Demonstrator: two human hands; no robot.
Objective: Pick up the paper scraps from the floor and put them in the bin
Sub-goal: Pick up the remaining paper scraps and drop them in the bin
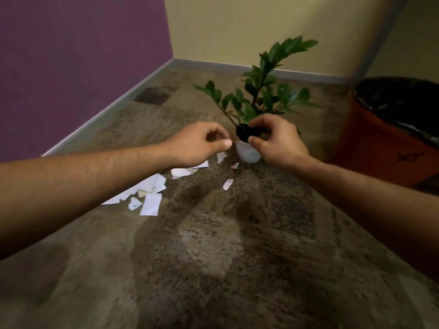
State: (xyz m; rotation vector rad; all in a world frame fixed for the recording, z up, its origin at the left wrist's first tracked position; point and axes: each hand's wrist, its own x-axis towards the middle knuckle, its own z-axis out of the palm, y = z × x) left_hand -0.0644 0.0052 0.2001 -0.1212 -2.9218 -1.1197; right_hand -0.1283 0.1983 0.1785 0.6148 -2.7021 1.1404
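We look down along two bare forearms stretched out over a mottled brown floor (213, 245) in the corner of a room. The left hand (202, 143) hovers above the floor with its fingers curled inward and its thumb tip pointing right; we see nothing held in its grip. The right hand (278, 141) is raised just in front of a small potted plant (261, 91), fingers and thumb curled loosely; whether that grip holds or touches anything we cannot tell, because the dark soil sits directly behind the fingertips. The plant stands in a small white pot (248, 154), partly hidden by the right hand. The paper scraps (152, 193) lie on the floor, most of them in a white heap under and beside the left forearm, with a few smaller pieces scattered apart toward the pot. The bin (380, 141), orange with a black liner, stands on the floor at the right edge, well apart from the heap. A purple wall (71, 55) rises on the left and a pale yellow wall (237, 24) behind the plant.
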